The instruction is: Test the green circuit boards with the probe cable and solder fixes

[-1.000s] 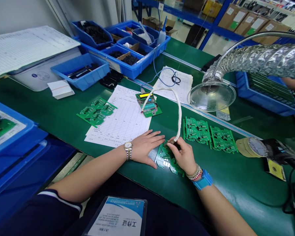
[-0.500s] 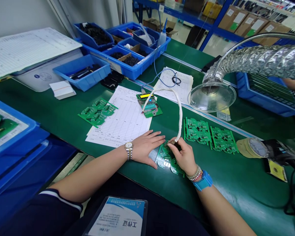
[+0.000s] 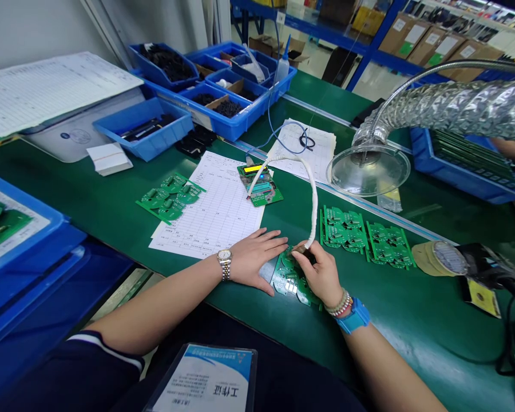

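Observation:
My left hand (image 3: 257,258) lies flat with its fingers spread, partly on the table and beside the left edge of a green circuit board panel (image 3: 289,280). My right hand (image 3: 321,272) pinches a brown connector (image 3: 302,249) at the end of a white wrapped cable (image 3: 314,206) and holds it down at the panel. The connector's underside, and whether it touches the board, are hidden by my fingers. From there the cable arches back to a small programmer board (image 3: 264,186) with a lit yellow display and a blue light, resting at the edge of a printed form (image 3: 223,212).
Two board panels (image 3: 345,229) lie to the right, another panel (image 3: 170,197) at left. A fume duct hood (image 3: 368,169) hangs over the right side. Blue parts bins (image 3: 236,123) stand at the back, a blue tray (image 3: 47,214) at far left, and a bin of boards (image 3: 424,154) at right.
Hardly anything differs. Both hands keep their places, and the right hand still holds the connector at the panel; the whole view has shifted very slightly.

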{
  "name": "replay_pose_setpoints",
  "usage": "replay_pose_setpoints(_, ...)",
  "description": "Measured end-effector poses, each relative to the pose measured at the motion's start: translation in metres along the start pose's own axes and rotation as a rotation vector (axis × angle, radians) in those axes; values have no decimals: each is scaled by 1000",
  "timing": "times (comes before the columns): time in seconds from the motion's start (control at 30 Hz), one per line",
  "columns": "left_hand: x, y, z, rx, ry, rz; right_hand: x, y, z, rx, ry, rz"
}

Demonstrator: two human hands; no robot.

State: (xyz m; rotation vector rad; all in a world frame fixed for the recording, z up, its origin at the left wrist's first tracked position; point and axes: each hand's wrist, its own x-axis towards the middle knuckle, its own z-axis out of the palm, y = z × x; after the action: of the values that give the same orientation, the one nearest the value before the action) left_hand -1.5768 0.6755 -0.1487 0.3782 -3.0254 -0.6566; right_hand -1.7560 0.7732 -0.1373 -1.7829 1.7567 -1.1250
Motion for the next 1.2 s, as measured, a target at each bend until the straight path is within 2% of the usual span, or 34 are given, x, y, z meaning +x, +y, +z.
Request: replay_pose_setpoints(1.2, 0, -1, 3, -32, 15, 1, 0, 2, 1, -16, 3, 5)
